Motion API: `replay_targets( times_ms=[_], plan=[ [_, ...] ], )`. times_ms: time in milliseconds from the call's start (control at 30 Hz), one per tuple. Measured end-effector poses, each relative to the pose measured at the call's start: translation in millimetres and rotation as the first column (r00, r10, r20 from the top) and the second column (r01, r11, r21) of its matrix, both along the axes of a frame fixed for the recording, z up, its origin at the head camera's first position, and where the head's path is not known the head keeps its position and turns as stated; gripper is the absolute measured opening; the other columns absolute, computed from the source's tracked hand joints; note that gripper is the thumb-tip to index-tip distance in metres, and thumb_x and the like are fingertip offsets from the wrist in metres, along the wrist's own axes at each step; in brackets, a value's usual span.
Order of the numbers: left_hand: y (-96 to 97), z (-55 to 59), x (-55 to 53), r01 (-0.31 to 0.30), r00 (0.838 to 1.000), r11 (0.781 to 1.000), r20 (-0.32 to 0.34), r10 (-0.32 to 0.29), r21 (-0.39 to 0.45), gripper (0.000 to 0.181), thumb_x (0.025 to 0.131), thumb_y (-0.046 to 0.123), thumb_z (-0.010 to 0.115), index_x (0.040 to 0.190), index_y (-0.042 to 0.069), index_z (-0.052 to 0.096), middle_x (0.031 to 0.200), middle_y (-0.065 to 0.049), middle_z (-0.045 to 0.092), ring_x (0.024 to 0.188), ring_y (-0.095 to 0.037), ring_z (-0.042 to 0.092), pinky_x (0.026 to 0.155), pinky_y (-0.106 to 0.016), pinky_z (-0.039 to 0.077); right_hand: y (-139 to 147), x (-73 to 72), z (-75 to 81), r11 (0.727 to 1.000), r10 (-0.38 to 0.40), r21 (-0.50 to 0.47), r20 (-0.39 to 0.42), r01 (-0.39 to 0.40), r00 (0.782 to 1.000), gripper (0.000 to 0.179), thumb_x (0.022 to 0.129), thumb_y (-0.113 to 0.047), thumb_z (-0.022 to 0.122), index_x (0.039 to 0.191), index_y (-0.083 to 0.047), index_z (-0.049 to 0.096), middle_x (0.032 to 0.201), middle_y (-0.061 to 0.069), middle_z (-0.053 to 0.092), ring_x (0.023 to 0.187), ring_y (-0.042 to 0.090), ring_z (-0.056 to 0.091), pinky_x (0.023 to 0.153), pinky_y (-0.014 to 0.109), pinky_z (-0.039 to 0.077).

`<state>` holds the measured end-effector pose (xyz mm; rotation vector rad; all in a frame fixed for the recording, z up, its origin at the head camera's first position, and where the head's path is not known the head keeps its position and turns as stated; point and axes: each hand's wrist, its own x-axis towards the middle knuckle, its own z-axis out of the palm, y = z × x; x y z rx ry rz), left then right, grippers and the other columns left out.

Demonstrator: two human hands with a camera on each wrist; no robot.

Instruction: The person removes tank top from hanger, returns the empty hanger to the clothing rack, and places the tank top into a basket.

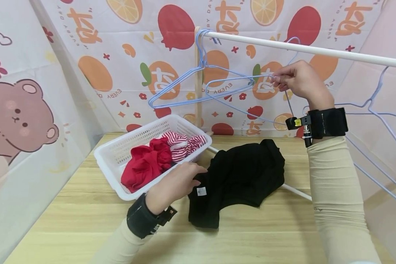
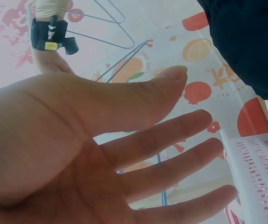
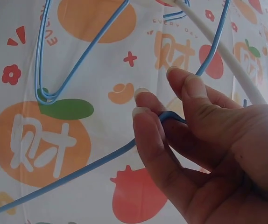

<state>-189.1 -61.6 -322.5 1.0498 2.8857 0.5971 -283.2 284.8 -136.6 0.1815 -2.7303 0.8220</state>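
My right hand (image 1: 298, 79), raised below the rail, pinches a blue wire hanger (image 3: 78, 172) at its neck between thumb and fingers. The hanger's hook points up near the rail and its shoulders slant to the left. Low over the table, my left hand (image 1: 179, 183) has its fingers spread and straight, with nothing in the palm in the left wrist view. Its fingertips overlap the left edge of a black garment (image 1: 247, 172) in the head view. That garment lies spread on the table, a small white label (image 1: 201, 191) showing near its left end.
A white perforated basket (image 1: 109, 178) at left holds a red garment (image 1: 142, 165) and a red-and-white striped one (image 1: 178, 145). Several blue hangers (image 1: 171, 90) hang at the left end of the white rail (image 1: 283, 46); more hang at right. A white bar (image 1: 297, 191) runs under the black garment.
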Motion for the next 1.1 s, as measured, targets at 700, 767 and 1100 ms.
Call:
replay_targets(
  times_ms=[700,767,1100],
  plan=[
    [-23.7,2.8,12.4,-0.017,0.999,1.000,0.045,0.017,-0.002,0.052,0.079,0.004,0.086,0.129,0.007,0.072,0.122,-0.010,0.075,0.111,-0.028,0.071,0.094,-0.043,0.060,-13.7,-5.0,7.0,1.000,-0.026,-0.010,-0.126,0.025,0.992,0.031,0.105,-0.018,0.058,0.131,-0.006,0.071,0.109,0.013,0.072,0.080,0.003,0.062,0.070,0.006,0.049],
    [-30.8,2.5,13.6,-0.039,0.998,0.999,0.039,0.039,-0.001,0.055,0.079,0.006,0.087,0.131,0.008,0.070,0.124,-0.010,0.074,0.114,-0.029,0.070,0.095,-0.045,0.060,-15.2,-3.7,6.4,1.000,-0.019,0.011,-0.141,0.020,0.990,0.030,0.105,-0.018,0.058,0.129,-0.006,0.072,0.110,0.016,0.072,0.079,0.004,0.062,0.069,0.006,0.049],
    [-68.9,2.8,19.9,-0.134,0.989,0.990,-0.063,0.132,-0.035,0.064,0.075,0.012,0.091,0.134,0.010,0.068,0.123,-0.012,0.071,0.114,-0.032,0.066,0.097,-0.050,0.057,-18.8,5.7,4.5,0.995,-0.007,0.093,-0.150,0.021,0.989,0.031,0.104,-0.018,0.059,0.130,-0.006,0.072,0.117,0.023,0.073,0.085,0.020,0.063,0.069,0.007,0.044]
  ],
)
